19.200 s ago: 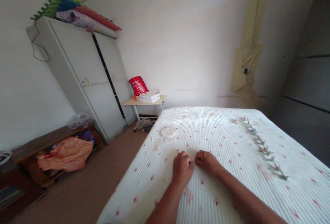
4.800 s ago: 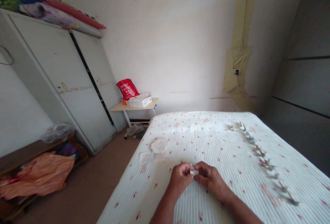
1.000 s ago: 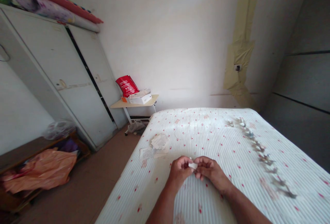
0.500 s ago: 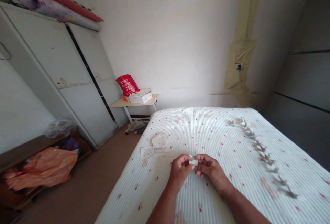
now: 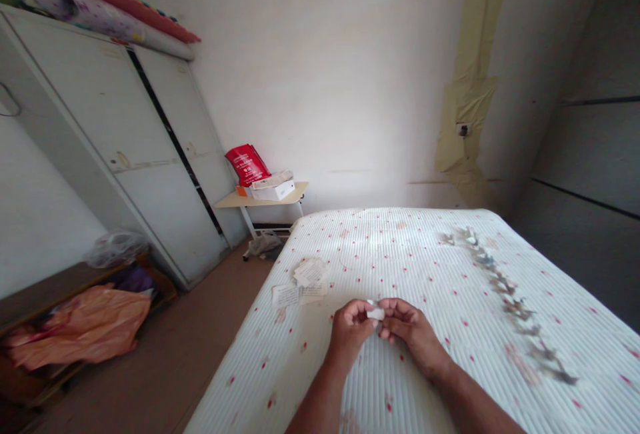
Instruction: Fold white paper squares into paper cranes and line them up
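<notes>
A small folded piece of white paper [image 5: 374, 313] is pinched between the fingertips of both hands, just above the bed. My left hand [image 5: 349, 331] grips its left side and my right hand [image 5: 407, 329] its right side. The bed [image 5: 410, 381] has a white ribbed cover with small red spots. A little stack of printed paper squares [image 5: 303, 282] lies on the cover to the upper left of my hands. A row of several small folded paper figures [image 5: 505, 291] runs along the right side of the bed.
A tall white wardrobe [image 5: 120, 147] with rolled mats on top stands at the left wall. A small side table [image 5: 263, 202] carries a red bag and a white box. A low wooden bench with an orange bag [image 5: 75, 331] is at the lower left.
Over the last second my hands stayed together on the paper piece and shifted only slightly up. Much earlier they pressed flat on the cover.
</notes>
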Demonstrator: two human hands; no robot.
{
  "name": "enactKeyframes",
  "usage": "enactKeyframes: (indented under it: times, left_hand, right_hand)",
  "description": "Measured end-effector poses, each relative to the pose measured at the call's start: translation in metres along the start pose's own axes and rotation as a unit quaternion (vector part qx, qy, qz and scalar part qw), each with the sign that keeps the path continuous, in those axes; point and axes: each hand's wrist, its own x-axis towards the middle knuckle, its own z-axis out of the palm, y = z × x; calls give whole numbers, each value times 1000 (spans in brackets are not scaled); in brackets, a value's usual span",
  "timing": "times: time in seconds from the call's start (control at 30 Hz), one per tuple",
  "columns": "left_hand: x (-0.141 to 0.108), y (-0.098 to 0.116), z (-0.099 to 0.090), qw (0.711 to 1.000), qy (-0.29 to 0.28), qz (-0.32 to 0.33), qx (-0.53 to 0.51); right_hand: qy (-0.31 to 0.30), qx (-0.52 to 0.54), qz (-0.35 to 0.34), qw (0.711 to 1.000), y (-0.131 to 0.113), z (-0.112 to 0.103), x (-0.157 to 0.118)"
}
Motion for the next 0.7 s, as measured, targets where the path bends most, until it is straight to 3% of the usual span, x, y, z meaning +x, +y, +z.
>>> enactKeyframes:
  times: [0.5,0.7]
  left_hand:
    - [-1,-10,2,994,39,56,80]
    - [-3,-5,4,989,47,77,117]
  right_hand:
    - [21,-29,1,999,-3,3,-1]
    - [29,-78,-18,996,1,5,0]
